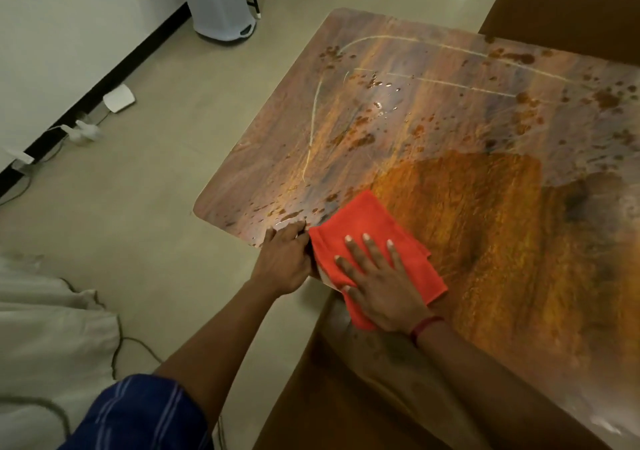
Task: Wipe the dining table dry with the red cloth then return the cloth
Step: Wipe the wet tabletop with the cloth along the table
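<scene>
The right hand (pixel 381 286) lay flat, fingers straight, pressing the red cloth (pixel 374 227) down at the near edge of the counter (pixel 485 241), close to its left corner. The left hand (pixel 284 262) gripped that edge just beside the cloth. Water drops (pixel 363 141) dotted the far half, so I think much wiping was left. A brown chair (pixel 561 6) stood at the far edge.

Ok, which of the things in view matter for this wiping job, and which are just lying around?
For the job: red cloth, dining table, water drops on it, right hand flat on the cloth, left hand gripping the table edge.
Lying about: white bin, plugs and cables on the floor, brown chair, pale fabric.
</scene>
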